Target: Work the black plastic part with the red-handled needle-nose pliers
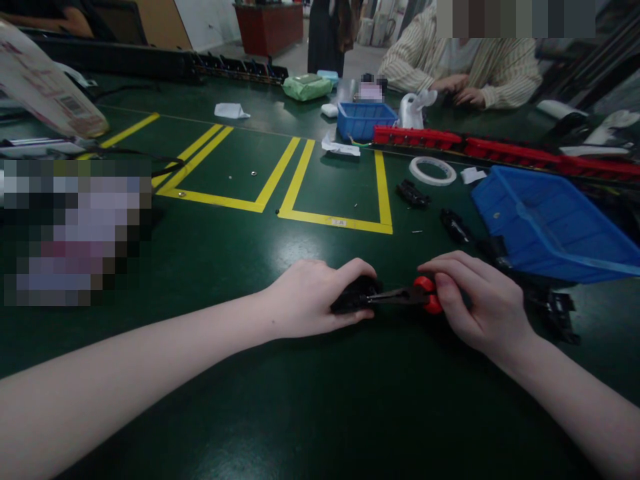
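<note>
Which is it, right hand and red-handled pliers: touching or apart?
Touching. The head view shows the right hand closed on the red handles of the pliers.

Dim; soft glare on tabletop (295, 249)

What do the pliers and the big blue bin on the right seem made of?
The pliers look like dark metal, likely steel, from the nose's dull sheen; their red handles seem smooth plastic or rubber, evenly coloured. The blue bin looks like moulded plastic, slightly glossy, with uniform colour and ridges.
</note>
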### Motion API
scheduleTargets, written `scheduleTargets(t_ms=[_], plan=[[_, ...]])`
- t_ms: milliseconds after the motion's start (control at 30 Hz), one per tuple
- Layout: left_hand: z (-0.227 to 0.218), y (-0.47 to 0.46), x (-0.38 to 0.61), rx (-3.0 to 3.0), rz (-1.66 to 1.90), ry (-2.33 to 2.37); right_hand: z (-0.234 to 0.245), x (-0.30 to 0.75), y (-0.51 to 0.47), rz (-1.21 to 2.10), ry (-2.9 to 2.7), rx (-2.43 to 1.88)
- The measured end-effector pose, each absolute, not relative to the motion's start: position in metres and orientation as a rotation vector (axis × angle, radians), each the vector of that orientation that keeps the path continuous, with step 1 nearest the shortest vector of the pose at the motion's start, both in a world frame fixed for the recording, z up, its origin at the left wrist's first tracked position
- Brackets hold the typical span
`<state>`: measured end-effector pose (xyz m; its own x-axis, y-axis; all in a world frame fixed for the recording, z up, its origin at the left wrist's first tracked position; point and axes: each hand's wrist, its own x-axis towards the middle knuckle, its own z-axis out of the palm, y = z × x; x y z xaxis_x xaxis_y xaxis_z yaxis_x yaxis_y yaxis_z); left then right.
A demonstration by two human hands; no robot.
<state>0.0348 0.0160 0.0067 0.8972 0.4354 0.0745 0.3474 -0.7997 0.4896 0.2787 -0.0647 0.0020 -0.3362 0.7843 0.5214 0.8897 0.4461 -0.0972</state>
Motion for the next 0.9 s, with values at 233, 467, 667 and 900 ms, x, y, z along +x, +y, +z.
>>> scheduleTargets(t_ms=[233,467,667,900], plan=[[0.0052,0.0161,0.0363,2.663,0.245,0.543,0.0029,0.2751,-0.0666,-0.336,-2.207,-1.401],[0.0052,0.0170,0.0357,2.653,0.238,0.521,0.0030,0.2742,-0.0679,-0.418,-2.176,-1.469],[0.0052,0.0180,0.0358,2.594,0.273,0.524,0.0024,0.2777,-0.0662,-0.407,-2.181,-1.487],[0.0052,0.0184,0.0349,2.536,0.277,0.540,0.0008,0.2803,-0.0654,-0.374,-2.181,-1.452]])
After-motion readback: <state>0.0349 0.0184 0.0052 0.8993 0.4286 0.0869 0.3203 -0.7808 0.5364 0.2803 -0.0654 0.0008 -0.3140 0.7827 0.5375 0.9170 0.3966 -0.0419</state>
